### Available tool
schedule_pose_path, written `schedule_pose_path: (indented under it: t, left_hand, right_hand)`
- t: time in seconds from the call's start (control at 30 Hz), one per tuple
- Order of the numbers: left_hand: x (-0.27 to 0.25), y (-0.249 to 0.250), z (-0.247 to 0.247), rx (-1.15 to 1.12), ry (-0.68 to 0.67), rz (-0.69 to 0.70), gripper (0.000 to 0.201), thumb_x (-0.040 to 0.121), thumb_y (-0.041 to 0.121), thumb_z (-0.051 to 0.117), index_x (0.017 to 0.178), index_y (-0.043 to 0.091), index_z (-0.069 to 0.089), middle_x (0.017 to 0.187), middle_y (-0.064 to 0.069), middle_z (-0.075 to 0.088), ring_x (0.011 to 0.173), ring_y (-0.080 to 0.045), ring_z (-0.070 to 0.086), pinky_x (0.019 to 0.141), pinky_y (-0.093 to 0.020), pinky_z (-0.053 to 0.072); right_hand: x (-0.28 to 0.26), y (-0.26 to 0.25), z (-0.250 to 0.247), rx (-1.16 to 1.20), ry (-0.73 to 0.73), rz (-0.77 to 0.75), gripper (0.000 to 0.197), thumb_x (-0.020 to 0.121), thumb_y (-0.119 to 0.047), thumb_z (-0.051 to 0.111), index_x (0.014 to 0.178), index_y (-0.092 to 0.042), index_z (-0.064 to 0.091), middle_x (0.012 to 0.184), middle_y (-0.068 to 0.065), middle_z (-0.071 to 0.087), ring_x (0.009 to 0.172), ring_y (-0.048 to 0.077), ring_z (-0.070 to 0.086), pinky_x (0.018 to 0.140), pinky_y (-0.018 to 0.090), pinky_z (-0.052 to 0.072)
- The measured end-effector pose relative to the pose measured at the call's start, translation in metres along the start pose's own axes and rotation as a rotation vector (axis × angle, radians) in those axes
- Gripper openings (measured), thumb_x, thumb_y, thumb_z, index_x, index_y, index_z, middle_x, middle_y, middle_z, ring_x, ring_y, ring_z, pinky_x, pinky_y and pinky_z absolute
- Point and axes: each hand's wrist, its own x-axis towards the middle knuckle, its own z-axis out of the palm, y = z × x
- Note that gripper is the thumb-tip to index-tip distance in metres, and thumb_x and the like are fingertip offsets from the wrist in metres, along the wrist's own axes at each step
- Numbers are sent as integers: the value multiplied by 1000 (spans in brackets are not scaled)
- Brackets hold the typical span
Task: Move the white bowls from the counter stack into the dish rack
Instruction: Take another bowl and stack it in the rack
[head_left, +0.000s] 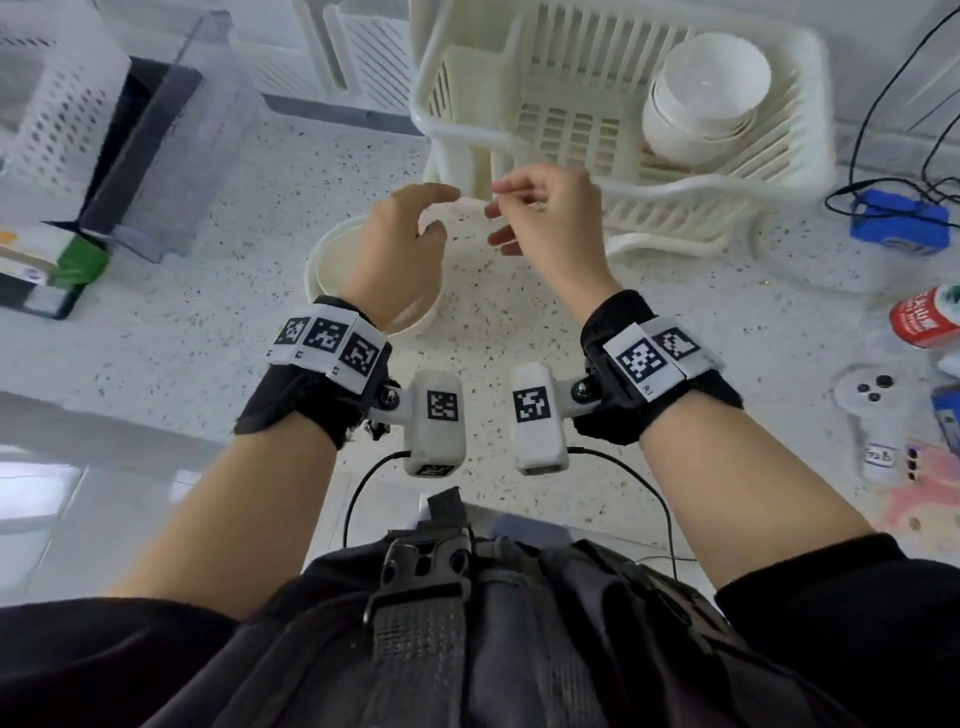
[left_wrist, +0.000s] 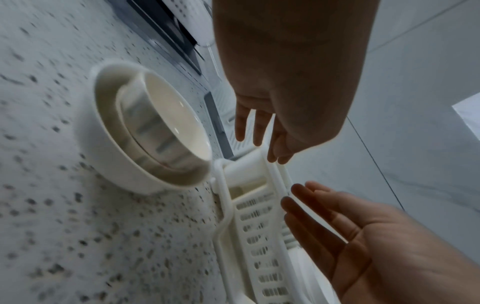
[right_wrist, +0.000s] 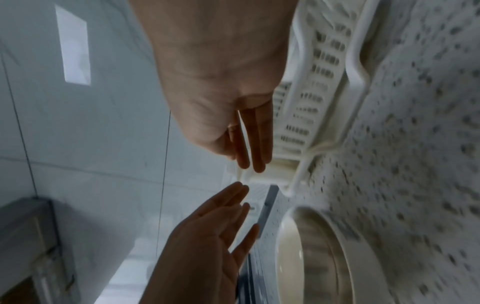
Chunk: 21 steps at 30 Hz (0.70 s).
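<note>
A white bowl stack (head_left: 332, 260) sits on the speckled counter, partly hidden under my left hand (head_left: 415, 223); in the left wrist view the bowl stack (left_wrist: 150, 127) appears as two nested bowls, though blurred. My left hand (left_wrist: 259, 131) hovers over its rim with fingers loosely bent, holding nothing. My right hand (head_left: 514, 213) hangs just right of it, empty too, fingers relaxed (right_wrist: 246, 144). Behind them stands the cream dish rack (head_left: 727, 182) with a few white bowls (head_left: 706, 98) stacked in its right side.
A clear plastic container (head_left: 171, 135) and a perforated white basket (head_left: 57, 104) stand at the left. A blue device with black cables (head_left: 898, 221), a red-labelled bottle (head_left: 930, 317) and a white controller (head_left: 867, 400) lie at the right.
</note>
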Motion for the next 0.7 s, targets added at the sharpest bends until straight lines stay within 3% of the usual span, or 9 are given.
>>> schedule_pose_path:
  t: [0.17,0.23,0.3,0.33,0.47,0.53,0.63,0.7]
  left_hand:
    - [-12,-58,-35,-75,29,-114,43,86,0,41,124,13,56,133,-4,56,123,-19,47,93,-23,38]
    - [-16,-80,-44,-63,32,-137,44,85,-1,42,126,11,54,135,-6,54,126,-20,46,96,-24,38]
    - [-21,-97,-50,-28,28,-143,45,85,-1,43,128,10,51,137,-10,51,128,-24,44,102,-32,39]
    - [-23,-105,-51,3,25,-143,43,86,0,43,128,8,50,137,-13,50,127,-26,44,103,-35,38]
    - [-24,-130,-52,101,-55,-155,41,91,7,45,132,5,45,141,-14,45,127,-27,45,101,-34,38]
    - [-23,-138,-50,107,-104,-138,38,91,8,45,129,5,47,142,-12,43,124,-29,47,98,-35,41]
    - [-20,-143,-48,152,-130,-88,44,92,9,46,136,9,41,147,-12,36,130,-26,42,104,-34,36]
    - [-20,-145,-48,138,-134,-63,45,92,9,46,137,10,41,147,-13,38,129,-27,42,103,-34,36]
  right_hand:
    - [-14,-1,60,-114,-45,18,20,87,0,60,104,2,70,101,16,74,88,23,71,86,37,59]
    - [-18,1,77,-195,-60,41,21,87,-1,60,105,2,69,107,16,73,99,23,68,93,31,55]
    - [-20,2,91,-241,-117,99,28,87,-3,59,114,-2,66,115,12,70,108,21,65,87,20,48]
    - [-20,4,97,-262,-149,127,30,88,-5,59,118,-4,65,116,11,70,108,21,64,83,20,47]
    - [-13,12,115,-388,-198,256,31,86,-17,61,113,-1,63,110,15,69,99,30,66,71,30,52]
    - [-9,11,121,-451,-193,291,35,87,-17,61,116,1,61,113,17,67,101,32,66,76,34,56]
    - [-5,13,129,-540,-212,335,40,92,-15,56,127,2,51,126,19,61,114,33,60,90,36,53]
    - [-3,13,132,-567,-213,353,39,93,-8,52,129,4,47,131,21,57,118,34,57,89,33,50]
